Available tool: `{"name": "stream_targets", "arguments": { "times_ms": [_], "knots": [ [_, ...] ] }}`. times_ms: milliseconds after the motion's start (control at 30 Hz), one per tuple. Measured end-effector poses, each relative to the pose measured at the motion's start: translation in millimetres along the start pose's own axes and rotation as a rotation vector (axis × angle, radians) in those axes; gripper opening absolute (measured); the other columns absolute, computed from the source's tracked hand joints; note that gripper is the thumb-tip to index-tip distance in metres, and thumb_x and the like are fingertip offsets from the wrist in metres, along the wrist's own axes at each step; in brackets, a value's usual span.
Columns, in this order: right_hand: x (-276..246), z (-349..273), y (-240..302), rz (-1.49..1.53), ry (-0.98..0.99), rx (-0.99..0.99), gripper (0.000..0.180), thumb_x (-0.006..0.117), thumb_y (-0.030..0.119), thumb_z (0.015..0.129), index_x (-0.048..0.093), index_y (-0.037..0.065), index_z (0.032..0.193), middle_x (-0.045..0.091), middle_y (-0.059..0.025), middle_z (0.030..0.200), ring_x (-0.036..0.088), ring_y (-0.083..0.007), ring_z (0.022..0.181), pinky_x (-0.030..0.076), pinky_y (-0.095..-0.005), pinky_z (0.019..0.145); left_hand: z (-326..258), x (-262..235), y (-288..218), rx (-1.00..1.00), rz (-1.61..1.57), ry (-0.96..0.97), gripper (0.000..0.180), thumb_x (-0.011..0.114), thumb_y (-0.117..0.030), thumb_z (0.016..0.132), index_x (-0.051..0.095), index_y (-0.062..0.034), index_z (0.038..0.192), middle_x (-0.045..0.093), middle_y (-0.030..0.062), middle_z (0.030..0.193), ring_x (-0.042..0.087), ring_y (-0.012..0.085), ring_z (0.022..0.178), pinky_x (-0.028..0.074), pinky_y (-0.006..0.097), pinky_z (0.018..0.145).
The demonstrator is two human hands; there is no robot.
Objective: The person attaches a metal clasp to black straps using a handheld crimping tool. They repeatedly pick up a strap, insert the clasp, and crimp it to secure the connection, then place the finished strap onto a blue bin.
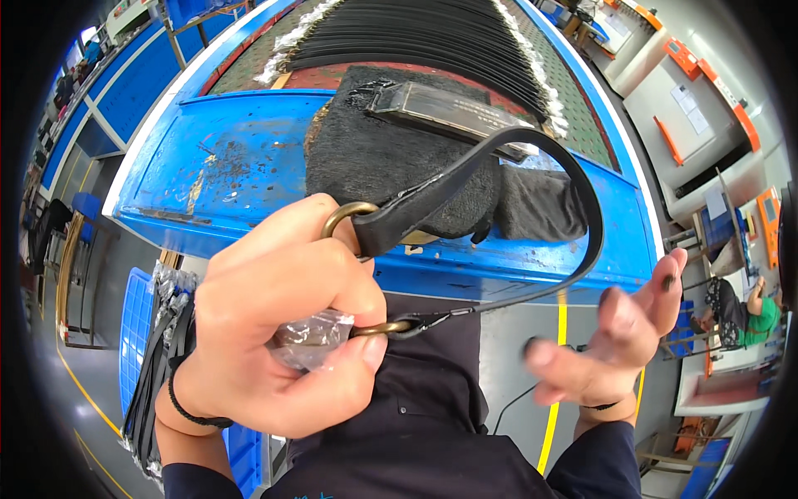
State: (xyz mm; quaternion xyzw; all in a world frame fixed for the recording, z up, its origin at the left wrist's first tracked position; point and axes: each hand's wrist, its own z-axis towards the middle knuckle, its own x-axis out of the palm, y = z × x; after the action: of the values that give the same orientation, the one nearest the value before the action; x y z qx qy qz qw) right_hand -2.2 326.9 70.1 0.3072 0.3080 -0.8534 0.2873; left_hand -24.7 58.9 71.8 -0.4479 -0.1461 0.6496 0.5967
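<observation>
My left hand [287, 291] is closed round the ends of a black strap [449, 187], which arches up and to the right in a loop. A brass-coloured ring [334, 218] shows at one end, and a brass-coloured fitting [384, 328] at the other is pinched by the thumb. Clear plastic wrap [312, 339] bulges from inside the fist. Apart from the strap, my right hand [611, 349] has its fingers spread, the tips stained black. Beyond the loop, a flat dark block [453, 112] rests on a black cloth pad [366, 158].
The blue bench [249, 158] carries a row of black straps [407, 33] with plastic-wrapped ends at its far side. A dark grey cloth [540, 208] lies beside the pad. More straps [162, 366] hang at left by a blue crate [135, 333]. Someone in green [761, 312] is far right.
</observation>
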Motion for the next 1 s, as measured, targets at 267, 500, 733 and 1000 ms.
{"name": "stream_targets", "arguments": {
  "times_ms": [267,500,733,1000],
  "knots": [
    [7.5,24.5,2.5,-0.044,0.042,-0.124,0.029,0.041,0.059,0.084,0.062,0.045,0.098,0.034,0.0019,0.134,0.016,-0.0367,0.132,0.009,-0.0533,0.109,0.2,1.4,-3.2,0.048,-0.01,-0.01,0.023,0.069,-0.026,0.06,0.056,-0.0076,0.062,0.046,0.0062,0.062,0.042,0.0161,0.057,0.029,0.027,0.05],
    [11.4,-17.1,-27.2,0.272,-0.431,0.232,0.041,0.029,0.027,0.091,0.048,0.002,0.117,0.036,-0.0173,0.133,0.031,-0.0407,0.125,0.02,-0.0532,0.106,-5.3,-7.1,3.3,0.102,0.07,-0.004,0.021,0.07,-0.026,0.059,0.058,-0.0085,0.063,0.046,0.0065,0.064,0.043,0.0165,0.057,0.029,0.027,0.05],
    [57.9,-58.0,-43.1,0.131,0.059,0.738,0.026,0.046,0.014,0.088,0.063,0.002,0.103,0.05,-0.0126,0.126,0.035,-0.0312,0.126,0.023,-0.0433,0.105,-19.7,-14.0,11.7,0.217,0.164,-0.029,0.011,0.063,-0.011,0.056,0.059,-0.0069,0.067,0.047,0.0066,0.07,0.043,0.0183,0.056,0.032,0.029,0.051],
    [20.2,-49.3,-40.9,0.147,-0.258,0.655,0.035,0.035,0.018,0.093,0.062,-0.002,0.089,0.055,-0.0172,0.115,0.04,-0.0335,0.121,0.024,-0.0457,0.104,-14.7,-10.8,16.0,0.331,0.184,0.051,0.019,0.061,-0.007,0.05,0.059,-0.0066,0.068,0.049,0.007,0.073,0.044,0.0192,0.056,0.033,0.031,0.05]
  ]
}}
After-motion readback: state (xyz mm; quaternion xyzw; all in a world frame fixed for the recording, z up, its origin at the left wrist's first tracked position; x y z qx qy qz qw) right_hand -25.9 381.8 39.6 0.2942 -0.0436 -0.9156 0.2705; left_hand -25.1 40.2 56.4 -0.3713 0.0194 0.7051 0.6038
